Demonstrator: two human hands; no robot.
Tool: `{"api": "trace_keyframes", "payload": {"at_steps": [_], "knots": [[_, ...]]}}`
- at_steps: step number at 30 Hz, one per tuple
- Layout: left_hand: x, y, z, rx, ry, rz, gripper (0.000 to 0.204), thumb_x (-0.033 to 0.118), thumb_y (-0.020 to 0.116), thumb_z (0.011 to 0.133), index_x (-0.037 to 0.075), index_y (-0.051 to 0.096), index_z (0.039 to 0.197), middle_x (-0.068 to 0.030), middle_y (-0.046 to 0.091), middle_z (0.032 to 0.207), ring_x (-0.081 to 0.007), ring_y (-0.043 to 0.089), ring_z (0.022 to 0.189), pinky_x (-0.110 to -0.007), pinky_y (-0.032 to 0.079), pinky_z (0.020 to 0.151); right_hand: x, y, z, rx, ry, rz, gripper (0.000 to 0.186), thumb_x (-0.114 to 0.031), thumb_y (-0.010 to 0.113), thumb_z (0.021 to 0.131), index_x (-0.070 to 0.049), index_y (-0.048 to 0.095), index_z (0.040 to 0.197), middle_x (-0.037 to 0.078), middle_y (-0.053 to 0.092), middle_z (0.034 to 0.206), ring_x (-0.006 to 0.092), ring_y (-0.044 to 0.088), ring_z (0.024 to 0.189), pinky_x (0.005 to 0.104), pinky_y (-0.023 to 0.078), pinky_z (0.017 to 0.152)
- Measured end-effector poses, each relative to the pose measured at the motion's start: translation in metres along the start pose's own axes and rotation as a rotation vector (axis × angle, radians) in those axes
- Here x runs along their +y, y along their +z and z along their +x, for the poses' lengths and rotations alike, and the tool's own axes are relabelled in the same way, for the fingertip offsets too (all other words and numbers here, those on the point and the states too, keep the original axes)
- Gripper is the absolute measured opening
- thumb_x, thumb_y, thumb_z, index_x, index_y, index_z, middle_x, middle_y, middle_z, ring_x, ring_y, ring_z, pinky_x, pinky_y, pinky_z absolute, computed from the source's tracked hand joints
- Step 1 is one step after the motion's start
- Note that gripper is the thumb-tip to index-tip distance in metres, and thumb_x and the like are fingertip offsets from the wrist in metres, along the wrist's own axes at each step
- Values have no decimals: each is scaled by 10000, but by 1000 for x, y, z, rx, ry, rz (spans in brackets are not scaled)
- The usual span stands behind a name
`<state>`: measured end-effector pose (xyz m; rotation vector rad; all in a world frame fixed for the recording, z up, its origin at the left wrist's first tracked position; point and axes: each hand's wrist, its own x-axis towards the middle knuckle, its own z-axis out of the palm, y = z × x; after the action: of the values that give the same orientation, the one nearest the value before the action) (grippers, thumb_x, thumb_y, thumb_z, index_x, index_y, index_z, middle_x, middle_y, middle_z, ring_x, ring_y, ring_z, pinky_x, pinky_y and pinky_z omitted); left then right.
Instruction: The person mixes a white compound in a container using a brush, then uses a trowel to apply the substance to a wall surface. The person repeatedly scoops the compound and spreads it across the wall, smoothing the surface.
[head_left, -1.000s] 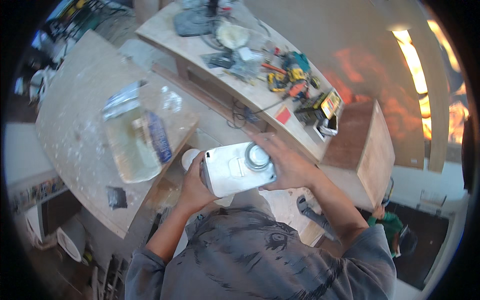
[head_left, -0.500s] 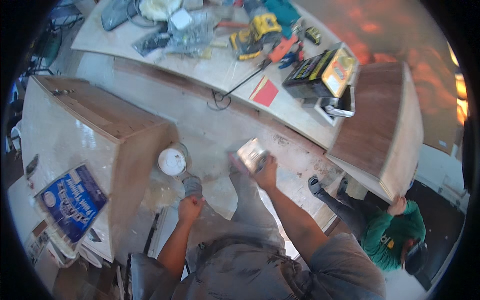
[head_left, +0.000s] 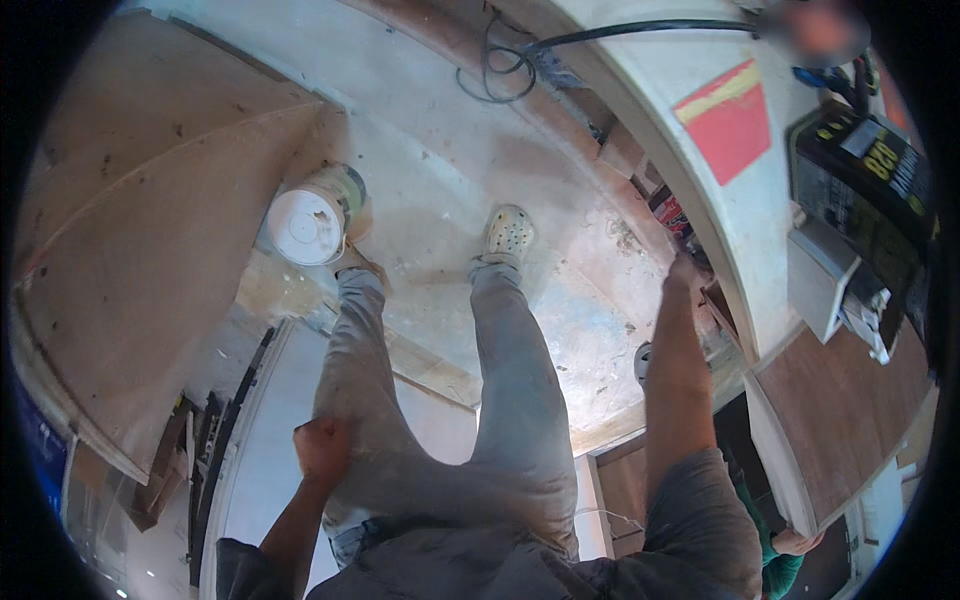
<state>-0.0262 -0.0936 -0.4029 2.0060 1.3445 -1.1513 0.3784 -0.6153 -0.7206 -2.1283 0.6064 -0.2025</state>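
My left hand is curled into a fist beside my left thigh, with nothing showing in it. My right arm stretches forward to the right. My right hand is low beneath the edge of the pale tabletop, next to a dark and red container. Its fingers are hidden and dim, so I cannot make out whether they hold the container. In front of my left foot stands a white bucket with a lid.
A red and yellow sheet and a large dark tin lie on the tabletop. A black cable hangs over its edge. A wooden cabinet stands left. Another person's hand is at a brown panel.
My right hand, which held a metal tin in front of me, has moved right and below the tabletop edge. My left fist has dropped lower and left. The view has shifted.
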Motion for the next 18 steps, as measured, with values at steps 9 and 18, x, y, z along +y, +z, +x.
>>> {"api": "trace_keyframes", "payload": {"at_steps": [9,18], "knots": [[-4,3,4,180,52,-21,195,14,643,793,-15,549,625,-162,535,540,-200,504,456,-369,407,475,30,-30,93,-334,-190,-506,531,-252,717,930,-28,559,1384,137,631,1335,278,599,1234,443,506,1035],[-5,-5,8,143,70,38,184,58,641,823,-9,577,664,-191,589,595,-284,575,483,-437,444,502,31,-37,100,-331,-166,-613,453,-200,698,923,-3,621,1324,137,677,1242,292,643,1151,424,535,978]]}}
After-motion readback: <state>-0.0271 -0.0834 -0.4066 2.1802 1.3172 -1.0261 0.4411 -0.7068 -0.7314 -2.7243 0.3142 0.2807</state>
